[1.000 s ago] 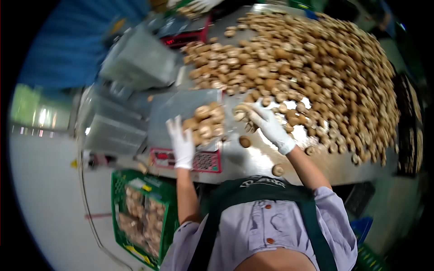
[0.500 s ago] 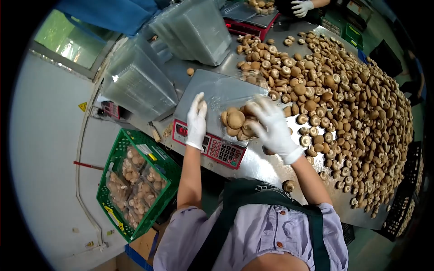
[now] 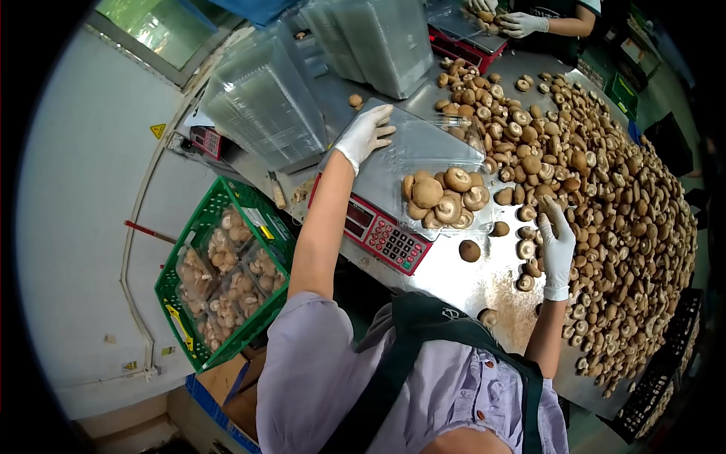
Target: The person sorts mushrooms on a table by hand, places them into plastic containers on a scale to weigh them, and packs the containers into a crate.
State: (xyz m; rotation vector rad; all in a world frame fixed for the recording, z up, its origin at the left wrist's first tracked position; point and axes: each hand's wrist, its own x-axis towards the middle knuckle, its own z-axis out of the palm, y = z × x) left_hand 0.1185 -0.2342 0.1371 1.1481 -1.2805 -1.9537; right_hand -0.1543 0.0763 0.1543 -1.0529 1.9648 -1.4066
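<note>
A clear plastic box with several brown mushrooms [image 3: 446,198] lies open on the plate of a red-edged scale [image 3: 387,236]. My left hand [image 3: 367,136], in a white glove, is over the far left part of the scale plate, fingers apart and nothing in them. On the right, my gloved right hand [image 3: 557,246] is at the near edge of the big mushroom pile [image 3: 605,204], its fingers apart and holding nothing that shows. Two loose mushrooms [image 3: 470,250] lie between the box and my right hand.
Stacks of clear boxes [image 3: 265,102] stand beyond the scale on the left. A green crate [image 3: 219,189] of packed mushrooms is at the lower left. Across the table, a co-worker's gloved hands [image 3: 524,25] are at a second red scale [image 3: 461,53]. A knife handle [image 3: 277,191] lies near the edge.
My right hand has let go of mushrooms at the box and moved right to the pile. My left hand has moved up from the scale's near edge. The view has shifted.
</note>
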